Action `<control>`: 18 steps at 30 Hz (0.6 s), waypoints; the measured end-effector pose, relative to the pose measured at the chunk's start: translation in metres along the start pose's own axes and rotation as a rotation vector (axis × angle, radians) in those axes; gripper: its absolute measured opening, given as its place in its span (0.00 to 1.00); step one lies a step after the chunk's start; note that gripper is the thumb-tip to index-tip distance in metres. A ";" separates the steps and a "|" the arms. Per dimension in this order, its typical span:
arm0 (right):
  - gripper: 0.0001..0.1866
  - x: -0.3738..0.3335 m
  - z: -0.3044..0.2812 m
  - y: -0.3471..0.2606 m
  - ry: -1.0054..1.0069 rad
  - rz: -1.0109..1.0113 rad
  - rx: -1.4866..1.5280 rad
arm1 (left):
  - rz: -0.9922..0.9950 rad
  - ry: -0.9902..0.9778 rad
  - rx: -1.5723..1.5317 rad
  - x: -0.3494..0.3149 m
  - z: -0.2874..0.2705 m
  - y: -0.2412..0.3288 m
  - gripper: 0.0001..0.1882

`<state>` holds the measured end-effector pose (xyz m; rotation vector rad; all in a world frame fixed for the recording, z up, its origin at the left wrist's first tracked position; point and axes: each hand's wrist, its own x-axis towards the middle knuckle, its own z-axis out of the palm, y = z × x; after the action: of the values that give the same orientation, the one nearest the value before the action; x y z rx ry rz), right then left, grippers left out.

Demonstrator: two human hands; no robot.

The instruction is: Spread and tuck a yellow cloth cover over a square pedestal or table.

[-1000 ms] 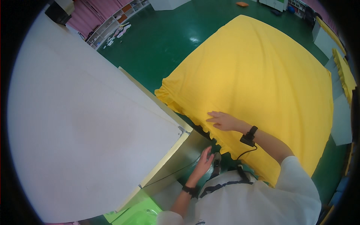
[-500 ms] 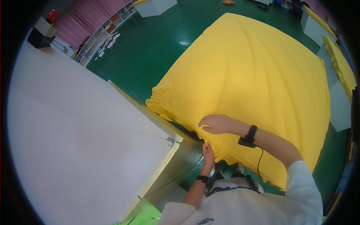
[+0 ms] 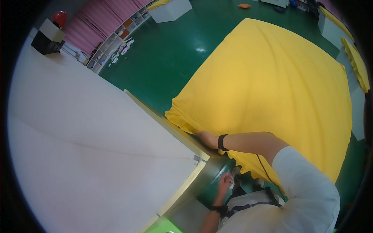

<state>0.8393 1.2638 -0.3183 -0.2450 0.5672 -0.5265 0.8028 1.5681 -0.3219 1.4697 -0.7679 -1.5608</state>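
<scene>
A big yellow cloth cover (image 3: 272, 85) with a gathered edge is spread over a broad flat surface. My right hand (image 3: 208, 139) has its fingertips closed at the ruffled hem on the near left side, beside the white table's corner; part of the fingers is hidden by the hand. My left hand (image 3: 225, 181) hangs lower down, between the white table and my body. It is off the cloth, with its fingers loosely bent and apart and nothing visible in them. Each wrist carries a black band.
The white table (image 3: 97, 136) with a pale yellow edge fills the left side, close against the cloth. A bright green plastic thing (image 3: 165, 226) stands at the bottom. White units with yellow covers (image 3: 356, 64) line the right. Shelves (image 3: 112, 42) and pink curtains (image 3: 89, 29) are behind.
My right hand has slid left along the hem and down to the edge. My left hand has let go of the hem and dropped toward my body. The view has shifted slightly.
</scene>
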 end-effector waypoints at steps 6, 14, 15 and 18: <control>0.22 0.004 0.060 0.027 0.216 0.049 -0.528 | -0.261 0.234 0.040 -0.096 -0.075 -0.105 0.09; 0.16 -0.009 0.117 0.054 0.208 0.109 -0.439 | -0.251 0.407 0.146 -0.197 -0.132 -0.254 0.11; 0.20 -0.025 0.133 0.051 0.348 0.061 -0.440 | -0.262 0.401 0.093 -0.202 -0.129 -0.260 0.11; 0.21 -0.023 0.102 0.027 0.271 0.016 -0.615 | 0.070 0.123 1.198 -0.196 -0.122 -0.256 0.12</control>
<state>0.8919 1.3069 -0.2345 -0.7593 0.9893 -0.3594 0.8741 1.8723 -0.4680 2.2640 -1.8172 -0.8886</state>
